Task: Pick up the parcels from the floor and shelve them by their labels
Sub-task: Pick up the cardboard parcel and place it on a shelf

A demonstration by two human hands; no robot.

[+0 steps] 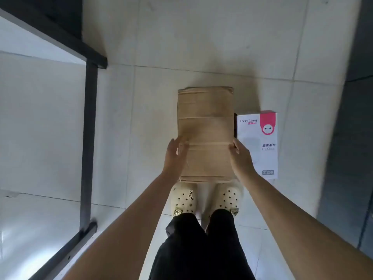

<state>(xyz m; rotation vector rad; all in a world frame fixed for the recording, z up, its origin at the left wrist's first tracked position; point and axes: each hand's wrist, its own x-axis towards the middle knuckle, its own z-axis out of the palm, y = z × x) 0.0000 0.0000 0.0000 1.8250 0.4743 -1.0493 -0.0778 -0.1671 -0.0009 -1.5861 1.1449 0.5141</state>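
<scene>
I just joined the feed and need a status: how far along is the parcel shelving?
Done: nothing shelved that shows; the only shelf surface in view looks bare. In hand: both hands, left hand and right hand, are at the sides of the brown box, with the grip not clearly closed. Left: that box and the white box beside it on the floor.

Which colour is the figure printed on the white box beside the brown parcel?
Pink-red, with a pale round face, on the white box; the head view shows it.
</scene>
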